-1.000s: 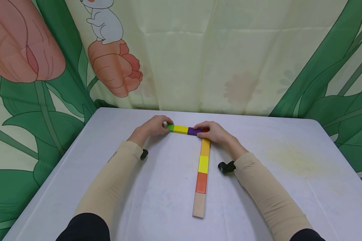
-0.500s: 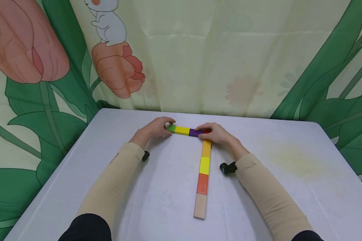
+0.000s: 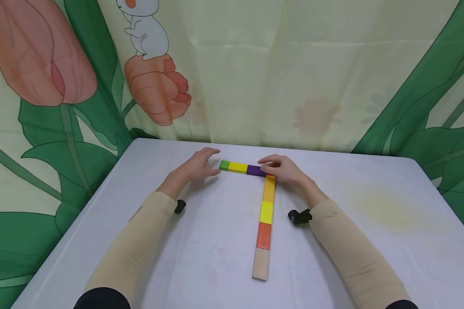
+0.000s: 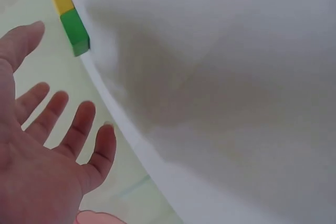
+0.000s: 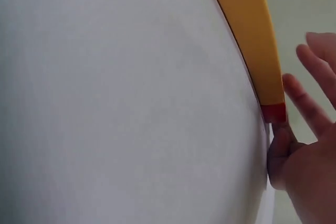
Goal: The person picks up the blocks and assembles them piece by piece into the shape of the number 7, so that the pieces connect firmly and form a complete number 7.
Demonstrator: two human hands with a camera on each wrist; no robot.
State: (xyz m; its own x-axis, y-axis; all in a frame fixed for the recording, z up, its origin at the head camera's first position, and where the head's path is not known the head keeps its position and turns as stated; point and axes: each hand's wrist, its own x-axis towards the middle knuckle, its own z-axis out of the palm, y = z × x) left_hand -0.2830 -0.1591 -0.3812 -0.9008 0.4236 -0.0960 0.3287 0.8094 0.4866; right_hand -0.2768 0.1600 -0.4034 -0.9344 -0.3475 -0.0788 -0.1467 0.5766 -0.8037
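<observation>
Coloured blocks lie end to end in two rows that meet at a corner. Along the back run a green block (image 3: 224, 165), a yellow block (image 3: 237, 168) and a purple block (image 3: 256, 171). A red block (image 5: 274, 113) at the corner is mostly hidden in the head view. My left hand (image 3: 195, 166) is apart from the green block, just left of it, fingers and thumb spread and holding nothing. My right hand (image 3: 288, 172) is at the corner, its thumb by the red block. Its fingers are loosely bent and spread, not gripping.
From the corner toward me run an orange-yellow block (image 3: 269, 189), a yellow block (image 3: 266, 212), an orange-red block (image 3: 264, 235) and a plain wood block (image 3: 261, 264). The white-covered table (image 3: 352, 244) ends at a printed curtain (image 3: 239, 86) behind.
My left hand has let go of the green block and drawn back to the left. My right hand's fingers have lifted off the purple block. The view has shifted slightly.
</observation>
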